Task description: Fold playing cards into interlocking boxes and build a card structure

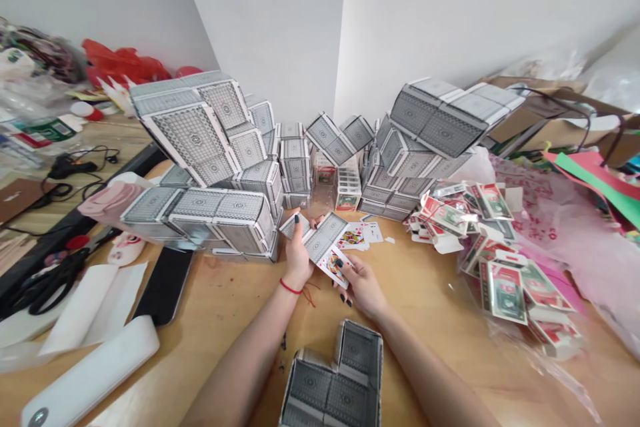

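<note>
A small fan of grey-backed playing cards (320,239) sits between the 2 hands, with 1 face-up court card (333,267) showing at its near end; how many cards it holds cannot be told. The left hand (299,260), a red string (290,287) around its wrist, is grasping the far part of the fan, while the right hand (363,287) is closed on the near edge, its fingers curled beneath. Neither hand is released. The step in hand appears to be handling these cards while they are spread apart, and laying any one down would call for a hand to slacken first. Just beyond the held cards, a few loose face-up cards (356,235) lie on the wooden tabletop (225,320). Farther beyond and to the left of the held cards rises a large stack of card-built boxes (210,160), and a matching stack (430,127) stands beyond and to the right. A heap of red-and-green banknote-printed card boxes (493,260) lies well to the right of the held cards. Nearer the camera than the held cards sits a grey-backed box assembly (333,373). Well to the left of the held cards lie black scissors (45,283) and white paper sheets (90,307).
</note>
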`<state>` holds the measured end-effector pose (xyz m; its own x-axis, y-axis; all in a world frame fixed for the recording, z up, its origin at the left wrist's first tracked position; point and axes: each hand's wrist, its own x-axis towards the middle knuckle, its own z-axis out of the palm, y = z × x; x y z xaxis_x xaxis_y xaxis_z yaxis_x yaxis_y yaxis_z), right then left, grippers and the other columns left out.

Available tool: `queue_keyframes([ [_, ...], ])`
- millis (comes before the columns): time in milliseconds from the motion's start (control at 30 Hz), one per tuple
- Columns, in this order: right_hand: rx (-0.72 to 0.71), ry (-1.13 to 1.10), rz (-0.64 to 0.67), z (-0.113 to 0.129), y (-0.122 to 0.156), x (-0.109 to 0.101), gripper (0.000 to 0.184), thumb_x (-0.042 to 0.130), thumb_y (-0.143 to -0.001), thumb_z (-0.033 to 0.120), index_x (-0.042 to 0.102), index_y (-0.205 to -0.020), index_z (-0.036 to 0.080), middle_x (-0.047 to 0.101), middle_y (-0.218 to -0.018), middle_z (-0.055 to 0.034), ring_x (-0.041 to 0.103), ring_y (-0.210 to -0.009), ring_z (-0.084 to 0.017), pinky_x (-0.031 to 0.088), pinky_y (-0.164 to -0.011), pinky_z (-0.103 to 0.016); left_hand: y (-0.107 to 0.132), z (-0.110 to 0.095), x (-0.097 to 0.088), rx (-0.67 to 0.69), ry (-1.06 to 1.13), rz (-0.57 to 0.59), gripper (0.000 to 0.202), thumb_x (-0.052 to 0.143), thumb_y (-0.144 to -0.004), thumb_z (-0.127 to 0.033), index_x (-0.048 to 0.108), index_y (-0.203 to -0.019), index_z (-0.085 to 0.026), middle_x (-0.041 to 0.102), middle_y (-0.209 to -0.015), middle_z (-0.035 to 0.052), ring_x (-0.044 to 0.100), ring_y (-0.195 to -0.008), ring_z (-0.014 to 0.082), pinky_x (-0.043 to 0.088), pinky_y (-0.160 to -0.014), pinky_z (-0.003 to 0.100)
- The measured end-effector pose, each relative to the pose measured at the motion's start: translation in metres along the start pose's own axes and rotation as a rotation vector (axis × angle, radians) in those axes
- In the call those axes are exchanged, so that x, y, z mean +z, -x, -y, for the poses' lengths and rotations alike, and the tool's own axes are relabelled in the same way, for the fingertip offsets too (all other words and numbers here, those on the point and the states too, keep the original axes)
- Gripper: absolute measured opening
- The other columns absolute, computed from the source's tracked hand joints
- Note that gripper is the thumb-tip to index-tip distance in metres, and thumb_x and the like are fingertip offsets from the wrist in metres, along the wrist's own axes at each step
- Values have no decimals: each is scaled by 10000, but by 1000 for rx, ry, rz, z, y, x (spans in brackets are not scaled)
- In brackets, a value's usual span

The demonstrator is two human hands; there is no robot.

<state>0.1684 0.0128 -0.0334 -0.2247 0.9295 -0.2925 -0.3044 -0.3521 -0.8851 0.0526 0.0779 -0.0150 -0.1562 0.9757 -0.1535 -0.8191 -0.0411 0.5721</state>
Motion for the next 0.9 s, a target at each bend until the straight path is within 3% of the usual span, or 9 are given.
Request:
queue_keyframes([
  [300,-36,68,21,-1,0,2,307,502,-748,460,428,-816,170,551,-522,43,433,-283,-50,260,-254,-145,7,6,-2,-52,-108,12,388,550,-741,-347,472,-1113,-267,547,-649,-49,583,-666,117,433,-740,266],
  [533,-29,52,108,-3,-1,2,283,474,-778,446,396,-763,174,580,-580,26,476,-317,-59,319,-280,-145,11,9,-2,-116,-108,45,445,541,-741,-367,444,-1158,-247,557,-650,-29,594,-757,161,431,-756,303],
  [667,114,-66,302,4,2,-5,308,583,-715,405,442,-825,155,630,-758,-49,592,-492,-112,457,-437,-214,10,1,-4,-204,-14,114,382,513,-748,-389,495,-1093,-225,609,-733,14,604,-788,189,429,-778,353],
  [800,221,-100,424,9,6,-14,317,597,-717,378,482,-873,127,636,-838,-103,639,-645,-171,500,-607,-314,7,-12,-3,-323,90,63,315,495,-742,-427,577,-888,-160,628,-804,75,607,-755,206,435,-773,394],
  [900,241,-84,406,8,6,-15,311,572,-732,399,499,-838,116,647,-791,-104,646,-665,-192,499,-646,-356,5,-16,3,-364,115,-24,325,480,-748,-443,591,-808,-144,586,-625,35,592,-643,177,447,-754,390],
])
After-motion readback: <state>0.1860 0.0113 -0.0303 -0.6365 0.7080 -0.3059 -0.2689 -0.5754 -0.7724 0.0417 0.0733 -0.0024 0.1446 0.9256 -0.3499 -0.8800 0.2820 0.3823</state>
